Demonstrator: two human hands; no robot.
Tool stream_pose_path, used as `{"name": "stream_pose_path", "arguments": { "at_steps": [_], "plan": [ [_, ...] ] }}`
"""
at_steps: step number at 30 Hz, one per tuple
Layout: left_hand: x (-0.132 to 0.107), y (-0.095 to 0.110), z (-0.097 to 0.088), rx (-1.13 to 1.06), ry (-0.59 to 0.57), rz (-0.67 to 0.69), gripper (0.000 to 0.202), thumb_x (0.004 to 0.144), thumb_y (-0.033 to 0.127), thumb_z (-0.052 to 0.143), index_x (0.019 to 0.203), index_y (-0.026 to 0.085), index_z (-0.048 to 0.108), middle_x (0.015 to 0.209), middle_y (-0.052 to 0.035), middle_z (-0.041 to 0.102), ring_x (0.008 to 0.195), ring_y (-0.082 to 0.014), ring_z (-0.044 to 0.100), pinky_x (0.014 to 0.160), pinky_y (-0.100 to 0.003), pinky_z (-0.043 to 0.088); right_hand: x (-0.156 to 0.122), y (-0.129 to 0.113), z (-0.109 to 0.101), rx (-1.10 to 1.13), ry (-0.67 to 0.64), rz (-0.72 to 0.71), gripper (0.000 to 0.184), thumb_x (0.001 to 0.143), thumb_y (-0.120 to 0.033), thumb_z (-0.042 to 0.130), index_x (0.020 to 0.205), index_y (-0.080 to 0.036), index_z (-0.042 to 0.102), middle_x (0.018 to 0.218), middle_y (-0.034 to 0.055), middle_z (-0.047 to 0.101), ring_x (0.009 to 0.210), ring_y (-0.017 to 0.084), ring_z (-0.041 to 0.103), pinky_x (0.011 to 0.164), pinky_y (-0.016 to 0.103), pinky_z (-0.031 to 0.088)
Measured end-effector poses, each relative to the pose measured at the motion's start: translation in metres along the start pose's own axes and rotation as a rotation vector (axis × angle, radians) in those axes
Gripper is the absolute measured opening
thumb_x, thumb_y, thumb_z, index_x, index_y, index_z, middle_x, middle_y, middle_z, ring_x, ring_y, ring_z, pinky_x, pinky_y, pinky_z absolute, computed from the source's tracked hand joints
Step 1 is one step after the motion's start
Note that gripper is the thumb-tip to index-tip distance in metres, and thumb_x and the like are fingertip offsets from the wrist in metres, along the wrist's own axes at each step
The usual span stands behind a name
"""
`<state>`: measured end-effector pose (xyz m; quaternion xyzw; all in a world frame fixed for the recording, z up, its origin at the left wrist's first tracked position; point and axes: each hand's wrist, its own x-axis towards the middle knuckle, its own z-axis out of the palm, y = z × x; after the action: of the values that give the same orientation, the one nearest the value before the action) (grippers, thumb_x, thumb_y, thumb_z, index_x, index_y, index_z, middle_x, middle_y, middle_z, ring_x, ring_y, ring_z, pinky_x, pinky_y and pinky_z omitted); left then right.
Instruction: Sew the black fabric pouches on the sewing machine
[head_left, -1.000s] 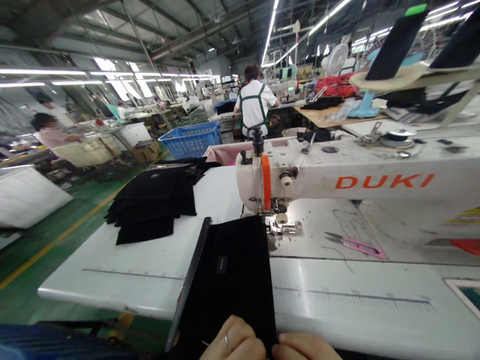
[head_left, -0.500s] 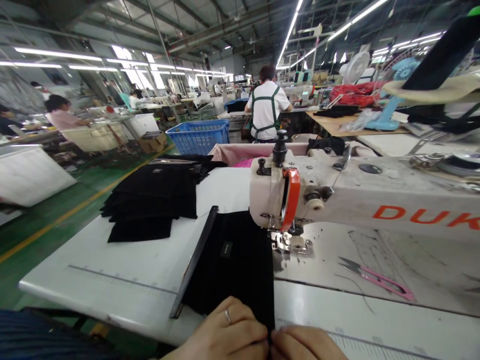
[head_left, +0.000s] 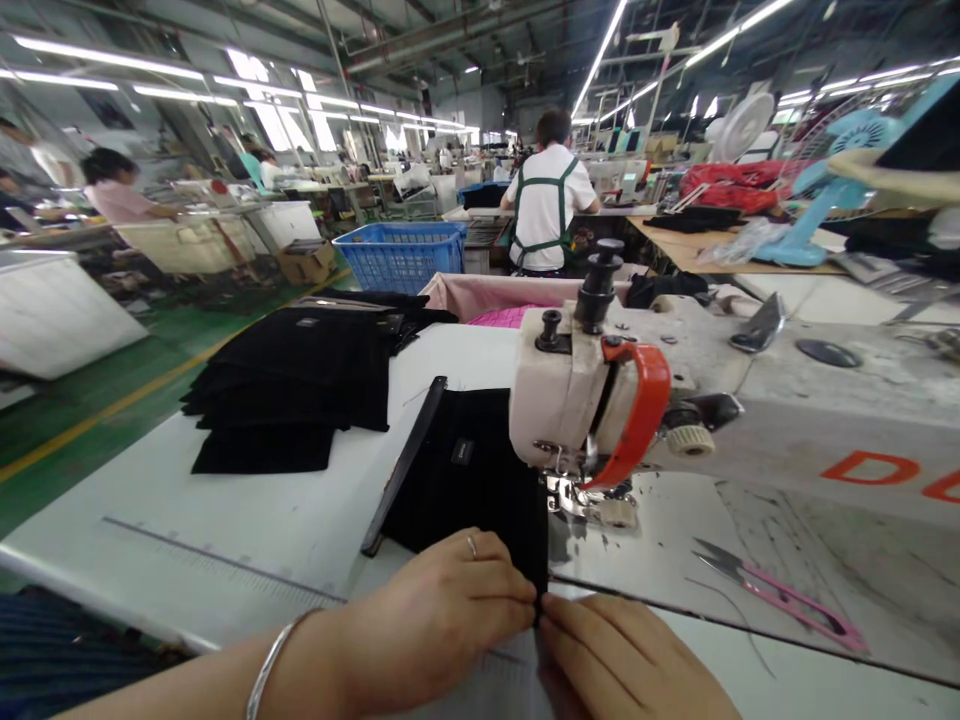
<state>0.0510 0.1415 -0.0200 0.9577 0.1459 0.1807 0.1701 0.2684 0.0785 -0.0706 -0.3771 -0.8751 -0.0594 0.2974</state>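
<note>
A black fabric piece (head_left: 480, 480) with a small label lies flat on the white sewing table (head_left: 247, 540), its far end beside the presser foot (head_left: 592, 505) of a white sewing machine (head_left: 675, 410). My left hand (head_left: 442, 615), with a ring and a bangle, presses on the near end of the fabric. My right hand (head_left: 622, 660) pinches the fabric's near right corner, fingertips touching the left hand's.
A stack of black fabric pieces (head_left: 292, 375) sits at the far left of the table. Pink thread snips (head_left: 780, 600) lie right of the needle. Behind are a blue basket (head_left: 405, 255), a pink-lined bin (head_left: 495, 297) and a seated person in a white shirt (head_left: 551, 205).
The view has tilted down and moved closer to the machine. Both hands have slid forward along the fabric toward the presser foot, and the fabric has advanced beside the machine head.
</note>
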Motion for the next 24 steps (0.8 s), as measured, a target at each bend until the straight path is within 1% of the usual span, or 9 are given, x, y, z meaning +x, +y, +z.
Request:
{"name": "stream_pose_path", "arguments": {
  "at_steps": [2, 5, 9, 12, 17, 19, 21, 24],
  "plan": [
    [0.003, -0.008, -0.001, 0.019, -0.019, 0.009, 0.016, 0.094, 0.007, 0.048, 0.1, 0.011, 0.062, 0.106, -0.005, 0.07, 0.093, -0.0168, 0.06, 0.088, -0.033, 0.045, 0.008, 0.004, -0.003, 0.021, -0.005, 0.001, 0.028, 0.098, -0.014, 0.041, 0.105, -0.018, 0.067, 0.101, 0.0022, 0.073, 0.083, 0.019, 0.066, 0.072, 0.032, 0.056],
    [0.007, -0.019, 0.0, 0.044, -0.016, 0.032, 0.017, 0.095, 0.007, 0.048, 0.102, 0.011, 0.062, 0.109, -0.0054, 0.069, 0.097, -0.0165, 0.06, 0.091, -0.032, 0.045, 0.019, 0.011, -0.008, 0.059, -0.053, 0.011, 0.026, 0.098, -0.017, 0.041, 0.104, -0.017, 0.066, 0.099, 0.0037, 0.072, 0.079, 0.019, 0.065, 0.068, 0.032, 0.056],
    [0.012, -0.033, 0.001, 0.064, -0.01, 0.034, 0.019, 0.095, 0.006, 0.047, 0.104, 0.012, 0.063, 0.11, -0.0045, 0.07, 0.1, -0.0147, 0.062, 0.095, -0.031, 0.045, 0.028, 0.02, -0.013, 0.069, -0.157, 0.051, 0.022, 0.093, -0.017, 0.049, 0.111, -0.017, 0.063, 0.103, 0.0048, 0.069, 0.086, 0.022, 0.064, 0.073, 0.036, 0.057],
    [0.016, -0.042, 0.0, 0.079, -0.02, 0.01, 0.022, 0.095, 0.006, 0.046, 0.107, 0.012, 0.063, 0.112, -0.0042, 0.07, 0.105, -0.0159, 0.061, 0.097, -0.032, 0.045, 0.033, 0.026, -0.012, 0.034, -0.225, 0.079, 0.024, 0.091, -0.018, 0.053, 0.113, -0.017, 0.061, 0.103, 0.0067, 0.067, 0.09, 0.024, 0.064, 0.077, 0.04, 0.057],
    [0.025, -0.055, -0.001, 0.122, -0.023, -0.01, 0.024, 0.096, 0.009, 0.045, 0.11, 0.013, 0.064, 0.11, -0.0055, 0.071, 0.11, -0.0172, 0.061, 0.103, -0.033, 0.044, 0.039, 0.034, -0.005, -0.029, -0.194, 0.14, 0.027, 0.089, -0.018, 0.05, 0.114, -0.017, 0.061, 0.1, 0.0089, 0.067, 0.087, 0.027, 0.066, 0.072, 0.042, 0.057],
    [0.029, -0.06, -0.001, 0.143, -0.001, -0.017, 0.023, 0.096, 0.01, 0.046, 0.109, 0.014, 0.064, 0.109, -0.0052, 0.071, 0.109, -0.0171, 0.062, 0.102, -0.033, 0.044, 0.04, 0.037, -0.002, -0.038, -0.199, 0.175, 0.029, 0.089, -0.019, 0.051, 0.117, -0.017, 0.06, 0.102, 0.0101, 0.067, 0.088, 0.028, 0.065, 0.072, 0.044, 0.057],
    [0.032, -0.066, 0.0, 0.161, 0.051, -0.023, 0.023, 0.097, 0.01, 0.045, 0.106, 0.014, 0.065, 0.108, -0.0046, 0.071, 0.105, -0.0166, 0.064, 0.099, -0.031, 0.047, 0.041, 0.04, -0.001, -0.026, -0.216, 0.219, 0.032, 0.089, -0.018, 0.05, 0.119, -0.017, 0.059, 0.102, 0.011, 0.066, 0.086, 0.029, 0.065, 0.071, 0.046, 0.057],
    [0.036, -0.075, 0.001, 0.172, 0.116, -0.026, 0.022, 0.095, 0.008, 0.045, 0.097, 0.015, 0.067, 0.098, -0.0025, 0.073, 0.098, -0.0158, 0.066, 0.095, -0.029, 0.049, 0.042, 0.041, 0.001, -0.005, -0.228, 0.28, 0.032, 0.089, -0.019, 0.048, 0.12, -0.018, 0.059, 0.1, 0.0119, 0.066, 0.082, 0.029, 0.064, 0.068, 0.047, 0.056]
  ]
}}
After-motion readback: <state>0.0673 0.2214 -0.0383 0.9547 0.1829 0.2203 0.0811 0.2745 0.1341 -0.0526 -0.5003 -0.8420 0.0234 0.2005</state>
